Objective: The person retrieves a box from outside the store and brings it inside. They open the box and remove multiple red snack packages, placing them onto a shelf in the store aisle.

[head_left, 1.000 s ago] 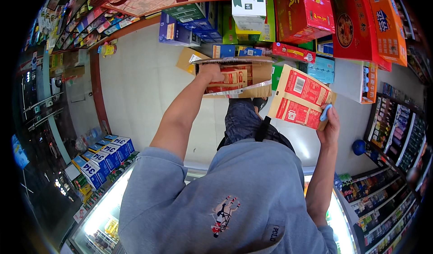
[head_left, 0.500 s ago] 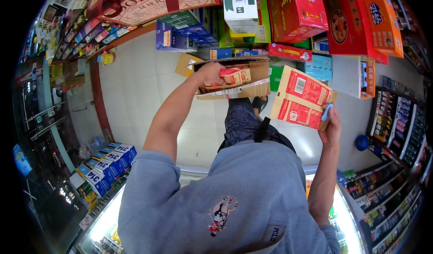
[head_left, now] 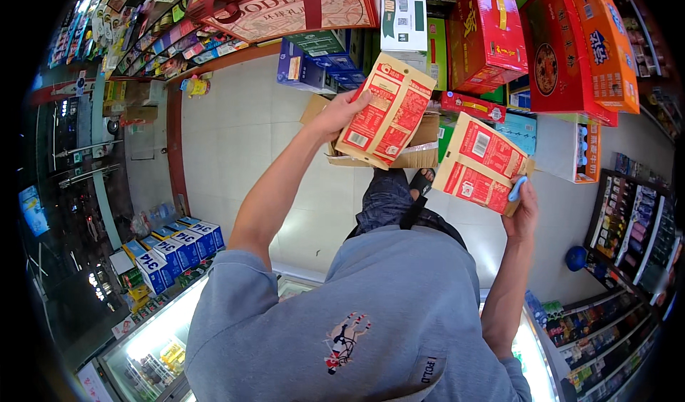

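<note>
In my left hand (head_left: 337, 118) is a flat tan-and-red food packet (head_left: 391, 109), gripped by its left edge with the thumb on top. It hangs over an open cardboard box (head_left: 421, 158) and hides most of the opening. My right hand (head_left: 523, 215) grips a similar tan-and-red packet (head_left: 479, 161) by its lower right corner. A small light-blue thing (head_left: 516, 188), perhaps a cloth or a loop, lies between those fingers and the packet; its kind I cannot tell. The two packets are close together but apart.
Gift cartons, including a red box (head_left: 486, 34) and an orange box (head_left: 603, 45), stand stacked beyond the cardboard box. Blue cartons (head_left: 182, 248) are piled at the left. A lit glass display case (head_left: 146, 352) runs behind me, and stocked shelves (head_left: 628, 216) line the right.
My left hand has come up out of the cardboard box with a packet. My right hand keeps its packet in nearly the same place. The view has shifted slightly.
</note>
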A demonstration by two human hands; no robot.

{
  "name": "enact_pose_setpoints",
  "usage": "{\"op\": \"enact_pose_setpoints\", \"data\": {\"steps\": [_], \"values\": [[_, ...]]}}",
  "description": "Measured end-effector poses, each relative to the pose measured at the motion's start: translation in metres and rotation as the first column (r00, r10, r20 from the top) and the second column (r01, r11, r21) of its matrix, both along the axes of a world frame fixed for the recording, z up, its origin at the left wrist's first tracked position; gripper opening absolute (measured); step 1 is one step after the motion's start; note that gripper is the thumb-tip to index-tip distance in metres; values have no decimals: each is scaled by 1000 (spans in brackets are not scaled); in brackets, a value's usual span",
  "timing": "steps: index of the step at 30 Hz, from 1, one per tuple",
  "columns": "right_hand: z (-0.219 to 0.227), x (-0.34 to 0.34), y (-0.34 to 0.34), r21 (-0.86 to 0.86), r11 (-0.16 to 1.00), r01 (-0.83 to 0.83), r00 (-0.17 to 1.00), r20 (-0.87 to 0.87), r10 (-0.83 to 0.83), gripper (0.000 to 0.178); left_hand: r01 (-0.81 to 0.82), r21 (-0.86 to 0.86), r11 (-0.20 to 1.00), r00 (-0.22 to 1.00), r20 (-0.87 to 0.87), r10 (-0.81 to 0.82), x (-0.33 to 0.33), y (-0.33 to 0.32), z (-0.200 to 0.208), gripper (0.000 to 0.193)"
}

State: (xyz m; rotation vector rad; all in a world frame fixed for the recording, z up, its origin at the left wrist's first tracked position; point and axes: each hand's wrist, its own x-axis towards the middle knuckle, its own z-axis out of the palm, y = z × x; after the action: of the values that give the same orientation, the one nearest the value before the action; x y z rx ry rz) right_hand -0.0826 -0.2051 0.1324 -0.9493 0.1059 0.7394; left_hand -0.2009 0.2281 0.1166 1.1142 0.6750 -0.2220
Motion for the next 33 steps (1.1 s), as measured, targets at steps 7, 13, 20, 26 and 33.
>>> {"op": "enact_pose_setpoints", "data": {"steps": [7,13,20,26,33], "values": [[16,1,8,20,1000,8,998,61,-9,24,-214,-164,963,968,96,232,-1,-78,35,50],[43,-14,41,39,989,145,989,20,-146,24,-315,-414,854,902,148,405,-8,-128,13,49],[57,-49,88,-48,961,271,962,42,-269,31,-264,-639,722,804,267,531,-2,-189,21,58],[72,-71,106,-62,984,169,976,146,-159,30,-396,-537,745,695,355,626,-8,-203,46,64],[87,-102,124,-63,967,-245,967,52,249,24,-617,-541,572,526,256,811,-54,-164,54,51]]}}
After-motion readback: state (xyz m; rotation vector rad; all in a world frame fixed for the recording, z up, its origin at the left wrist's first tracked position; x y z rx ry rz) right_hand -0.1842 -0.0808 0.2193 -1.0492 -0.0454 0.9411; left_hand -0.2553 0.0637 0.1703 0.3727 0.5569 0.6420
